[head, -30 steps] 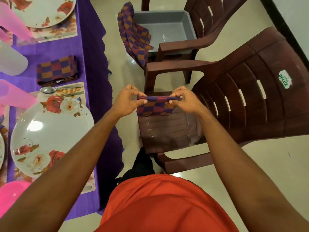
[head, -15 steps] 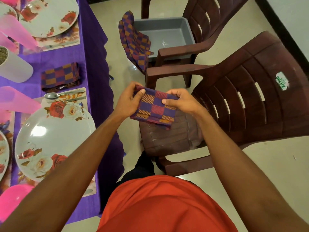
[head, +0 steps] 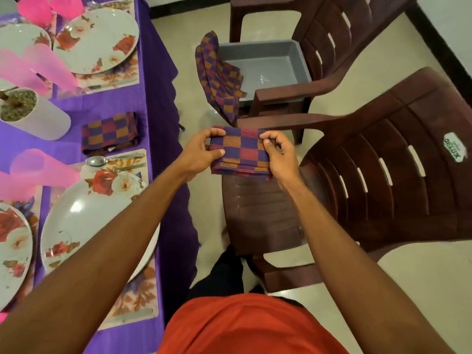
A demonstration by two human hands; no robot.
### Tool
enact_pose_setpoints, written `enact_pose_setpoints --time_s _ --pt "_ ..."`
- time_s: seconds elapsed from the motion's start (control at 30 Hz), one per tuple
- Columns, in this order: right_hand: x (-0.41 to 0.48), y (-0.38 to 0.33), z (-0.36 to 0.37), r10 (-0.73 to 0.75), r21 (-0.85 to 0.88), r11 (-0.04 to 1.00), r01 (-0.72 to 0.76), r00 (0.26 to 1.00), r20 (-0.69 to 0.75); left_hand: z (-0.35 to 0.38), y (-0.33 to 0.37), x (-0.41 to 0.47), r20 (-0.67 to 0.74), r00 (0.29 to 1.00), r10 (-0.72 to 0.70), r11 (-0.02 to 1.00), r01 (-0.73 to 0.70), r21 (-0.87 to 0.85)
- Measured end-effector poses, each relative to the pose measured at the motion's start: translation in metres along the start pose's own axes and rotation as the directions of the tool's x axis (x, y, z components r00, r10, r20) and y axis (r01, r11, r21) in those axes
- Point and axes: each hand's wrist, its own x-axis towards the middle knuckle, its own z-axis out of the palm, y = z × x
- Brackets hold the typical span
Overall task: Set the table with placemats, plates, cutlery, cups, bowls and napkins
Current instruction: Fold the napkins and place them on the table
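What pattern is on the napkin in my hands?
Purple, red and orange checks on the napkin, seen in the head view.

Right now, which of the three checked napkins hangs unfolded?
The draped napkin over the grey tub's rim, on the far chair. The table napkin and the held napkin are folded.

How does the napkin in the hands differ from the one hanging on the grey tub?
The held napkin is folded into a compact rectangle; the tub napkin hangs loose. The held napkin is pinched by the left hand and right hand above the near chair; the tub napkin drapes over the rim of the grey tub, untouched. Both have the same purple, red and orange check.
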Motion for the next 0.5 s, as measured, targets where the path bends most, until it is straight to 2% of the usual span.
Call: enact_pose_setpoints --time_s 0.13,0.3,0.4,0.5 --pt "0.039 0.003 0.042 0.124 0.084 0.988 -0.131 0.988 0.089 -0.044 0.004 0.049 -0.056 0.998 -0.014 1.000 0.014 0.004" --pt "0.104 -0.002 0.127 0.205 0.175 0.954 -0.242 0.957 0.206 -0.131 0.009 0.109 -0.129 0.991 -0.032 0.990 0.049 0.131" --pt "0.152 -0.023 0.187 0.159 0.099 0.976 -0.195 0.944 0.290 -0.192 0.011 0.133 -0.294 0.956 -0.025 0.975 0.088 0.203" --pt "0.191 -0.047 0.253 0.097 0.017 0.993 -0.114 0.908 0.409 -0.248 -0.002 0.154 -0.480 0.877 -0.029 0.975 0.131 0.181"
